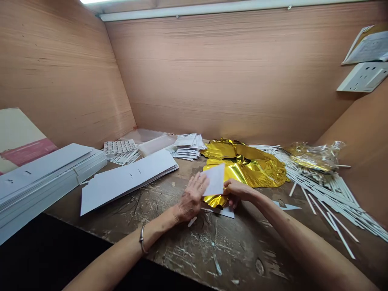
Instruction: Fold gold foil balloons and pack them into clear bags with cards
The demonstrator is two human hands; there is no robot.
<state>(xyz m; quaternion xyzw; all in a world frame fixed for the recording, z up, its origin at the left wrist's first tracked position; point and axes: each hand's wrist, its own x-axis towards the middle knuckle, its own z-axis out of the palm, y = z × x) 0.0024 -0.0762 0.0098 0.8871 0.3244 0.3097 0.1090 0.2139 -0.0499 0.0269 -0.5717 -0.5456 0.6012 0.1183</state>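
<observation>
A small white card (214,180) stands tilted over gold foil (253,163), which looks like flat foil balloons. My left hand (192,197) lies with its fingers stretched out along the card's left edge. My right hand (238,191) is closed in a pinch at the card's right edge, over the foil's near end; whether the foil is also in the pinch I cannot tell. Another white sheet (227,211) lies beneath the foil on the worn dark table (194,250). The tips of my right fingers are partly hidden.
Folded white sheets (130,178) and a thicker stack (48,173) lie at left. At the back are printed sticker sheets (120,150) and a pile of small cards (189,146). White sticks (324,202) and a clear plastic bag (318,155) lie at right. Wooden panels (224,76) enclose the table.
</observation>
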